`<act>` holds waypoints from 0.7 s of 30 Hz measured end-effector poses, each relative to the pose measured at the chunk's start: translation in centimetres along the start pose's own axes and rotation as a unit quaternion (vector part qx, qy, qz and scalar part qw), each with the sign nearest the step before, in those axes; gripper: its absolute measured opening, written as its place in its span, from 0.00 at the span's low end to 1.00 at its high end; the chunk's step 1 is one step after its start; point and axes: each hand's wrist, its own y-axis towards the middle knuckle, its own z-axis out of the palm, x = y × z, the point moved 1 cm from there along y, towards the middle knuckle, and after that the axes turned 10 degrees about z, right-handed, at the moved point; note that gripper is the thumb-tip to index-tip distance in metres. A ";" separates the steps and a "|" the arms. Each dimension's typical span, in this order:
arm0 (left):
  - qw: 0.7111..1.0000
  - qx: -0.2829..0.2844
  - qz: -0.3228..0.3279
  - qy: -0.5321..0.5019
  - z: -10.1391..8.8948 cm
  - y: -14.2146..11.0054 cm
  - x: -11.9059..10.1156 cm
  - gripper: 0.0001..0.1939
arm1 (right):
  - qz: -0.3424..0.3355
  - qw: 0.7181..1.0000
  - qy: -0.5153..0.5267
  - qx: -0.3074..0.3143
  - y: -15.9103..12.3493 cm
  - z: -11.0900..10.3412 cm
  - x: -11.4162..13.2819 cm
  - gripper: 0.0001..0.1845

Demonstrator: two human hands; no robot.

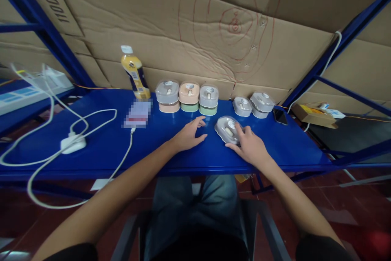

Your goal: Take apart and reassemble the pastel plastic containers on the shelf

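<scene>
My right hand [252,145] grips a grey oval box with a clear cover [226,130] at the front of the blue table, thumb at its near edge and fingers on its right side. A pale oblong piece and a round label show on the box's top. To the left of it, my left hand [191,134] hovers with thumb and fingers apart, holding nothing. Beyond the hands stand stacked boxes of the same kind: grey on pink [167,96], peach on green [189,96] and grey on green [209,99]. More grey boxes [262,104] stand at the back right, beside a single smaller-looking one [242,106].
A yellow drink bottle [136,73] stands at the back left, near a blurred-out flat object [138,113] with a cable. White cables and a charger [73,143] lie on the left. A dark phone [280,117] lies far right. Cardboard [152,20] walls the back.
</scene>
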 end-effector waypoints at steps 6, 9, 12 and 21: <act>1.000 0.016 -0.014 0.004 -0.1 0.2 -0.4 0.33 | 0.066 0.997 -0.047 0.020 4.7 -0.2 0.9 0.48; 1.000 0.013 -0.014 0.002 -0.1 0.2 -0.4 0.31 | 0.075 0.994 -0.064 0.043 7.5 -0.4 1.2 0.39; 1.000 0.013 -0.016 -0.004 -0.2 0.2 -0.4 0.30 | 0.095 0.993 -0.069 0.029 9.3 -0.4 1.3 0.29; 1.000 0.006 -0.017 -0.006 0.0 0.2 -0.2 0.28 | 0.049 0.992 0.023 -0.116 12.0 -0.6 5.4 0.28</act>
